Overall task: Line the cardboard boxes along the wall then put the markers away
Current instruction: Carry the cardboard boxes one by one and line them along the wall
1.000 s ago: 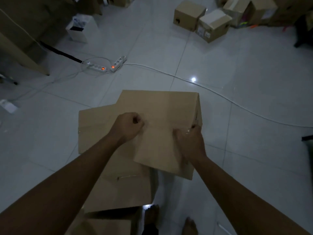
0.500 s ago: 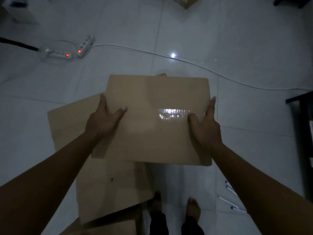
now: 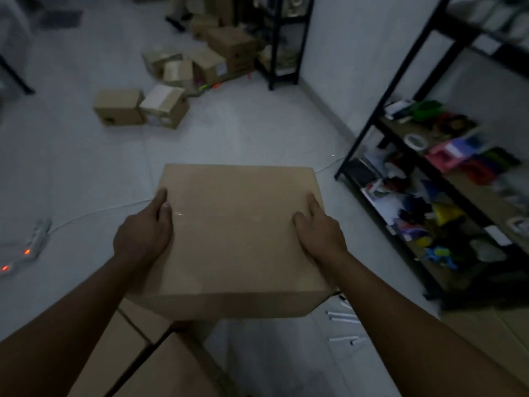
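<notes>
Carried box [image 3: 240, 239]: plain brown cardboard, matt, smooth, with a faint glossy strip of clear tape. Floor [image 3: 257, 133]: pale tile, smooth with a slight sheen. Shelf rack [image 3: 369, 124]: black frame, seemingly metal; markers [image 3: 342, 315]: white, seemingly plastic.

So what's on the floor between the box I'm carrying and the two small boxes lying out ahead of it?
In the head view, only bare pale tile floor lies between the carried box and the two small boxes.
</notes>
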